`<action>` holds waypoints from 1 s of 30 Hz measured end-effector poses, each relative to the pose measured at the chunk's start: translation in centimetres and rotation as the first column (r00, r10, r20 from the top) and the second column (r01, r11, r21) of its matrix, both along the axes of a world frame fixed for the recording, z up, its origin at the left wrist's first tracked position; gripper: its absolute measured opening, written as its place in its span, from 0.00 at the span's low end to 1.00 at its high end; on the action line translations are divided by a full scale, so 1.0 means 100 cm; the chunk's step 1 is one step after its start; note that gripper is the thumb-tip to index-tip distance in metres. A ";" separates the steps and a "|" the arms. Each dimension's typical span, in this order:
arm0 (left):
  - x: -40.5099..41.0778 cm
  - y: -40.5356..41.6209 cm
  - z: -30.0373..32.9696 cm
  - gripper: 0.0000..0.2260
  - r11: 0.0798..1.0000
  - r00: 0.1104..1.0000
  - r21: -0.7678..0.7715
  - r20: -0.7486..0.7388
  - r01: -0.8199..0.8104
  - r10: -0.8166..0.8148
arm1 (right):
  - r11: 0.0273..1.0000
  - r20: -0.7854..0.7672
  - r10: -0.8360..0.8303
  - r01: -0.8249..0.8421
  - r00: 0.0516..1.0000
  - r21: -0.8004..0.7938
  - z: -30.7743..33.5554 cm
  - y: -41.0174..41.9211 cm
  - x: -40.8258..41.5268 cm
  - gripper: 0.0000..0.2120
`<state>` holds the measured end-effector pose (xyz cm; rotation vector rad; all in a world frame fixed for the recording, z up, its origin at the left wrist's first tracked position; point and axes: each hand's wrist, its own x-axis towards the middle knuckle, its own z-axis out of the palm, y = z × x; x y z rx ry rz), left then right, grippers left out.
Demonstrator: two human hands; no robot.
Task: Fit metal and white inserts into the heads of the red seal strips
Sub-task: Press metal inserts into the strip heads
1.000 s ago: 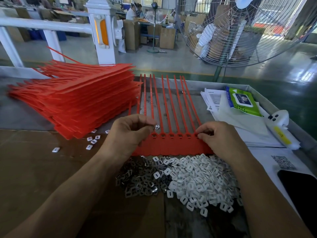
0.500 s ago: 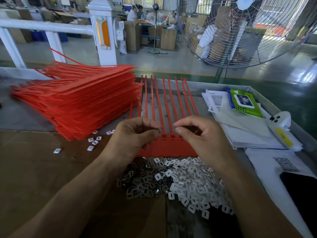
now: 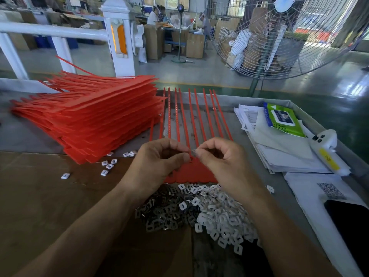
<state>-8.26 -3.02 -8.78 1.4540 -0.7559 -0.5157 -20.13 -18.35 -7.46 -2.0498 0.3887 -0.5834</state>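
Two hands meet fingertip to fingertip just above the heads of the red seal strip sheet. The left hand and the right hand both have thumb and forefinger curled together, and between them sits a small metal insert; which hand bears it cannot be told.

The sheet lies flat on the surface, its heads directly beneath the pinch and its long tails running away from the person. The open sockets are just below the fingertips, so the coming placement appears to call for a short drop; both hands are equally near.

Nearer the person lie the metal inserts and, touching them on the right, the white inserts. A stack of red strip sheets stands to the left, papers to the right.

Half a second ago the right hand was apart from the left; it has since closed in. A second ago it rested on the sheet's right end.
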 end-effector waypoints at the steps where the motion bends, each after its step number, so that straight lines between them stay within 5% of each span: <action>1: 0.000 0.000 0.000 0.03 1.000 0.999 0.013 0.035 -0.013 0.012 | 0.998 -0.030 -0.060 0.059 0.998 -0.022 0.002 -0.007 -0.002 0.04; 9: -0.003 0.002 0.000 0.01 0.994 0.970 0.108 0.241 -0.026 0.000 | 0.858 -0.315 -0.503 0.422 0.805 -0.291 -0.007 -0.077 -0.021 0.06; 30: -0.005 0.003 -0.003 0.03 0.979 0.897 0.200 0.439 -0.030 -0.062 | 0.864 -0.370 -0.498 0.412 0.784 -0.290 -0.012 -0.079 -0.017 0.06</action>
